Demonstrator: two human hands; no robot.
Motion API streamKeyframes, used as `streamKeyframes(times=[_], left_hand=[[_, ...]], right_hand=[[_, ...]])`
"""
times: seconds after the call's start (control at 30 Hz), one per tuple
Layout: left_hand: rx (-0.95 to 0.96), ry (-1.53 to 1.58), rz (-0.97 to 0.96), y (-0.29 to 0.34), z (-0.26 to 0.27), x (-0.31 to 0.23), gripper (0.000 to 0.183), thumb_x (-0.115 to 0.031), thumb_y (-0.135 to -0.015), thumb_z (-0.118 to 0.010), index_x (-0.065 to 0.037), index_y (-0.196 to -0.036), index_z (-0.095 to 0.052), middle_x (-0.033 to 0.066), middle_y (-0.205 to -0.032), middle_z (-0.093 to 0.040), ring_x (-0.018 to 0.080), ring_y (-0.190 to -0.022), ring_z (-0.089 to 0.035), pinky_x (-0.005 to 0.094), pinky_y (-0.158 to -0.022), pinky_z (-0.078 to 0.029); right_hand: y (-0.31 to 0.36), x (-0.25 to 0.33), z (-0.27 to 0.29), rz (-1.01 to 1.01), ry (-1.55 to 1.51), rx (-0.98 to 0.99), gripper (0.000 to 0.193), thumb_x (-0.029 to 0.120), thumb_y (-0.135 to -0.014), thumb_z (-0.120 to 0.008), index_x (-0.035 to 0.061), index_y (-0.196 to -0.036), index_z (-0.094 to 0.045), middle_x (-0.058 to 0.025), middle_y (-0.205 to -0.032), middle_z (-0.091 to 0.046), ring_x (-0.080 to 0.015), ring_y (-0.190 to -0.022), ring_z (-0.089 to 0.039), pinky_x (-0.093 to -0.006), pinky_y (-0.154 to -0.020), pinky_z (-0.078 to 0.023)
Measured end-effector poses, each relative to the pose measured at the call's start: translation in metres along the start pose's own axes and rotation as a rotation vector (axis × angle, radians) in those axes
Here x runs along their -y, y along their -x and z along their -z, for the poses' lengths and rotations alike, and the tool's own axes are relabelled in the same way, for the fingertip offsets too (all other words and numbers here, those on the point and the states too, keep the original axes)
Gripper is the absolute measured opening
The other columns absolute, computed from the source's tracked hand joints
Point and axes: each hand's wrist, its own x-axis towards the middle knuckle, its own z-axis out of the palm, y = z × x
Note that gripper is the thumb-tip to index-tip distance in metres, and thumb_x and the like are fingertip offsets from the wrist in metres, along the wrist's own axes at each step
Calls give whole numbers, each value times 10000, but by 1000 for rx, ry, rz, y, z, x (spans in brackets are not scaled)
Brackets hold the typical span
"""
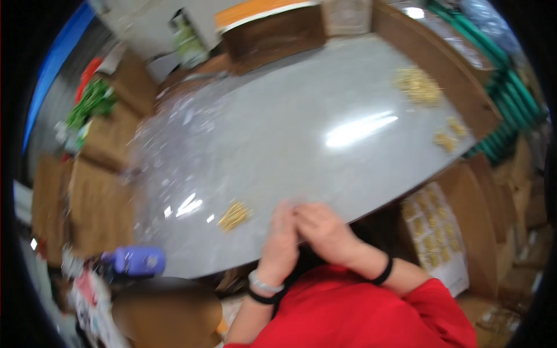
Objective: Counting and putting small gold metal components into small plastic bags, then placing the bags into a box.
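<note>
Over the near edge of the grey tabletop, my left hand and my right hand meet at the fingertips. Both have their fingers pressed together, a little blurred. Whatever lies between them, if anything, is hidden. Left of my left hand, a small bundle of thin gold-coloured sticks or pins lies on the table. A larger heap of similar gold pieces sits at the far right, with two smaller clusters nearer to me.
Clear plastic bags cover the table's left side. An open cardboard box stands at the back. A purple bottle lies by the near left corner. Below the right edge, a box holds a sheet with rows of gold pieces.
</note>
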Motion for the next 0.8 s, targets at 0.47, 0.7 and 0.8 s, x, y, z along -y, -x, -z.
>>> streamKeyframes(times=[0.47, 0.7, 0.8], left_hand=[[-109, -407, 62, 61, 17, -15, 626, -384, -966, -619, 64, -1386, -497, 300, -1394, -515, 491, -1305, -459, 533, -1106, -375], [152, -524, 206, 43, 19, -37, 799, -443, -927, -632, 54, -1494, -368, 305, -1512, -386, 472, -1429, -304, 530, -1209, -209], [121, -530, 93, 50, 21, -28, 751, -384, -953, -626, 61, -1495, -355, 308, -1516, -377, 460, -1417, -342, 541, -1200, -236]], right_hand=[[8, -1, -31, -14, -10, -101, 283, 120, -847, -571, 10, -1105, -610, -132, -1193, -592, -304, -1246, -526, -380, -1044, -448], [9, -5, -29, -28, -31, -121, 253, 129, -815, -578, 11, -1031, -633, -109, -1105, -594, -284, -1104, -549, -365, -955, -470], [10, -6, -25, 0, 6, -151, 239, 121, -809, -576, 22, -1017, -639, -90, -1055, -588, -269, -1060, -552, -358, -923, -477]])
